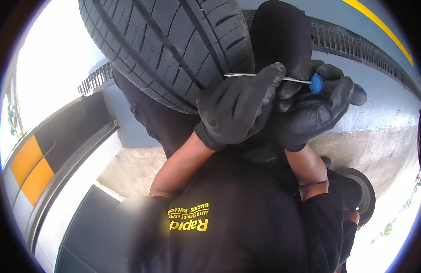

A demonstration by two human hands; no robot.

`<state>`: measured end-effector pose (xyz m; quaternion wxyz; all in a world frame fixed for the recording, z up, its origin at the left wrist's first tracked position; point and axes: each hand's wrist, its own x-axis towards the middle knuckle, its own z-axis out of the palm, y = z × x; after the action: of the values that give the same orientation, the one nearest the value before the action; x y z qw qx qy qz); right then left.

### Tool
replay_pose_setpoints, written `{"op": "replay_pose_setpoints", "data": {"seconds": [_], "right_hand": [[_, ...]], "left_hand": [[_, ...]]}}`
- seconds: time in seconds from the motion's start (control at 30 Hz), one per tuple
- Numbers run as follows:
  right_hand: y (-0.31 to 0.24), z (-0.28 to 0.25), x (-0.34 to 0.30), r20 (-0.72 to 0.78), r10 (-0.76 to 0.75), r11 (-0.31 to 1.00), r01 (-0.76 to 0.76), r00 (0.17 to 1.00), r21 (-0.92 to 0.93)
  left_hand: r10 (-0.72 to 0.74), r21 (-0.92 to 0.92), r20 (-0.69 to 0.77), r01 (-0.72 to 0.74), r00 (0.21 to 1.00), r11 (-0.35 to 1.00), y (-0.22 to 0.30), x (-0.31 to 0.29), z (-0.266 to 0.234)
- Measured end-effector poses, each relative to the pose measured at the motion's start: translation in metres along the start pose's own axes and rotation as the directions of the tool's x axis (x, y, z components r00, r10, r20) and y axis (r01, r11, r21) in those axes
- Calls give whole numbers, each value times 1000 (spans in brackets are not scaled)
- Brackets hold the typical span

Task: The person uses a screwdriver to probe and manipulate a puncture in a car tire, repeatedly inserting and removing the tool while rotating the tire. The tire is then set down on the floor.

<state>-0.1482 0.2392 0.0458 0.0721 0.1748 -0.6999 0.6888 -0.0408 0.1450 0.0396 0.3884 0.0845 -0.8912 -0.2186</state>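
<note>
A black cloth shirt with yellow print (pixel 247 214) lies nearest. Beyond it, the right hand (pixel 315 102), in a smooth-coated black glove, has its fingers curled tight around the handle of a slim metal screwdriver with a rounded blue handle (pixel 316 83). The shaft's long axis runs nearly level, its tip pointing left before a black rubber tyre with deep grooves (pixel 165 45). The left hand (pixel 238 109), gloved in matte black, lays its fingers together across the shaft; whether they grip, I cannot tell. Farther off runs a dark slotted grate (pixel 351 43).
</note>
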Motion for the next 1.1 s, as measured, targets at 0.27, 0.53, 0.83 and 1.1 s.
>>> {"op": "replay_pose_setpoints", "data": {"seconds": [0.27, 0.53, 0.83, 1.1], "right_hand": [[-38, -17, -3, 292, -381, 924, 353, 877, 146], [-42, -18, -1, 349, -477, 879, 437, 807, 190], [-27, -12, 3, 252, -422, 905, 385, 871, 183], [-26, -10, 5, 236, -401, 911, 359, 885, 201]], "left_hand": [[-17, -138, 33, 22, 999, 990, 3, 5, -1], [-66, -168, -43, 58, 997, 984, 1, 1, 6], [-125, -163, -56, 115, 991, 980, 3, 25, -1], [-172, -198, -104, 149, 979, 969, 2, 23, 6]]}}
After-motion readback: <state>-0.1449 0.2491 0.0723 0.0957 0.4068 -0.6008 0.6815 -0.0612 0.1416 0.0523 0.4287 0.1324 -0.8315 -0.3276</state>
